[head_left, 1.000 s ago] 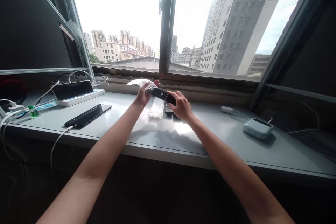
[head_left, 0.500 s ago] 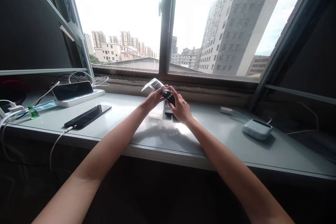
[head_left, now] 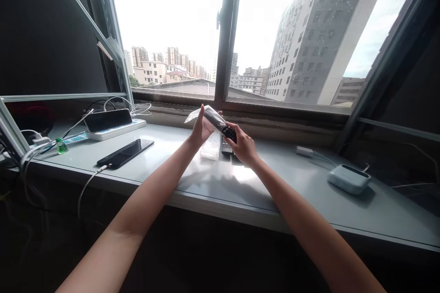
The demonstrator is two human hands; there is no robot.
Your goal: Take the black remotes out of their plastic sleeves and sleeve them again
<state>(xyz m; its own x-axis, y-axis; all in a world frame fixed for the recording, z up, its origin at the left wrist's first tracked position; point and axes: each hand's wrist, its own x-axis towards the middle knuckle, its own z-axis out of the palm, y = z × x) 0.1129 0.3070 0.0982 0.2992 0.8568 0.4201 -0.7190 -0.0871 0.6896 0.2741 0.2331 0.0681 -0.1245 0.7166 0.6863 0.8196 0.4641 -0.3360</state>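
A black remote control (head_left: 229,132), partly inside a clear plastic sleeve (head_left: 213,116), is held tilted above the desk. My right hand (head_left: 244,145) grips its bare button end. My left hand (head_left: 202,129) is at the sleeved end, thumb raised and fingers spread behind the sleeve; whether they touch it is hard to see. The loose end of the sleeve sticks out to the left past my left thumb. Beneath my hands, a second remote control (head_left: 227,147) lies on the desk beside a crumpled clear plastic bag (head_left: 210,149), both partly covered.
On the left of the desk (head_left: 165,165) lie a black phone (head_left: 125,153) with a white cable, another phone (head_left: 108,120) propped on a white power strip (head_left: 117,129), and a small green bottle (head_left: 62,146). A pale rounded device (head_left: 349,178) and a white adapter (head_left: 304,151) sit right.
My left hand has loosened from the remote control, its thumb lifting and fingers spreading. More of the sleeved part shows. The view has shifted, so everything appears slightly further right.
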